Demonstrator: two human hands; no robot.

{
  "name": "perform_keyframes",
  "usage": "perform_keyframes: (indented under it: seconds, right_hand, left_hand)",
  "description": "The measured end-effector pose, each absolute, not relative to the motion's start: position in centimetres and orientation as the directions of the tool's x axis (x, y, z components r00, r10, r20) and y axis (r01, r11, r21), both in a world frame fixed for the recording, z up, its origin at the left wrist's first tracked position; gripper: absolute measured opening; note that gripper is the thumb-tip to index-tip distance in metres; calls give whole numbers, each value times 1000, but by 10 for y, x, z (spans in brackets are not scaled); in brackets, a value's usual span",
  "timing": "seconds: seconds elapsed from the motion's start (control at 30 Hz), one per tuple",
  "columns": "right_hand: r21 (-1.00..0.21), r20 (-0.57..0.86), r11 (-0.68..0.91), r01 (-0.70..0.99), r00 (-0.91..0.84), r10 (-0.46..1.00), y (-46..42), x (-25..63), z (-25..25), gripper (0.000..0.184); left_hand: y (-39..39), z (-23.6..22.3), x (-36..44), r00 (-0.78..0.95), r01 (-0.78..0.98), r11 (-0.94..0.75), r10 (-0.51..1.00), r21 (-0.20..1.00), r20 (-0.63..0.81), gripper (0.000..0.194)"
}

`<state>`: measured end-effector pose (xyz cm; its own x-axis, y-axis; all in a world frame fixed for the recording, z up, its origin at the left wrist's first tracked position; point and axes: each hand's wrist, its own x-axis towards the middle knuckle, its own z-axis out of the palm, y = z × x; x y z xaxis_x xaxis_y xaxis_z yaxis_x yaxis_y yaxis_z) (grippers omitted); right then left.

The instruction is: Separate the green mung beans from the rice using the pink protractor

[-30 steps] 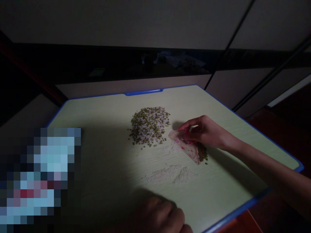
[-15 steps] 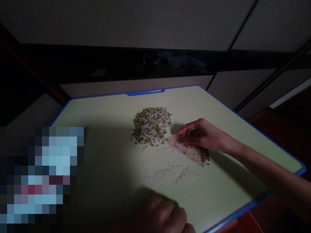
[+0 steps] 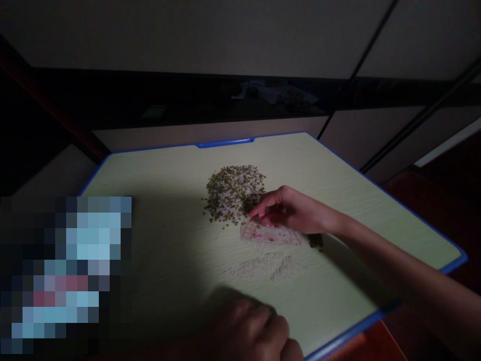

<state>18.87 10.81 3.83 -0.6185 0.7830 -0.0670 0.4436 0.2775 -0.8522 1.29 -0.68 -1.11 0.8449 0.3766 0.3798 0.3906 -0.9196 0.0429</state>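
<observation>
My right hand (image 3: 281, 208) pinches a clear half-round protractor (image 3: 270, 236) with pink markings. Its straight edge lies low, near the tabletop, and the fingertips reach the lower right edge of a mixed pile of green beans and rice (image 3: 233, 193). Just below the protractor is a low spread of white rice (image 3: 266, 265). A small dark heap of beans (image 3: 316, 241) shows under my right wrist, partly hidden by it. My left hand (image 3: 259, 331) rests in a closed fist at the bottom of the view, dim, with nothing seen in it.
The pale table (image 3: 161, 250) has a blue rim and a blue handle (image 3: 225, 143) at its far edge. Behind it stand light cabinet panels (image 3: 195, 35) with a dark glossy band. A blurred-out pixelated patch (image 3: 75, 271) covers the left side.
My right hand has moved left with the protractor, from beside the small bean heap to the mixed pile's edge. More of the heap is uncovered. My left hand has stayed put.
</observation>
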Motion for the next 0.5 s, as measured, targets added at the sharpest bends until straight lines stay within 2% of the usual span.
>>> perform_keyframes:
  seconds: [0.2,0.33,0.5]
  right_hand:
    - [-849,-67,325,416,-696,715,105,176,38,33]
    - [-846,-62,347,405,-721,691,102,175,41,35]
    - [-868,21,314,385,-603,798,93,194,54,27]
  left_hand:
    - [-7,-9,14,867,359,-932,354,55,351,20]
    - [-10,-5,15,846,413,-910,396,30,357,24]
    - [-11,0,15,848,422,-906,411,43,335,26]
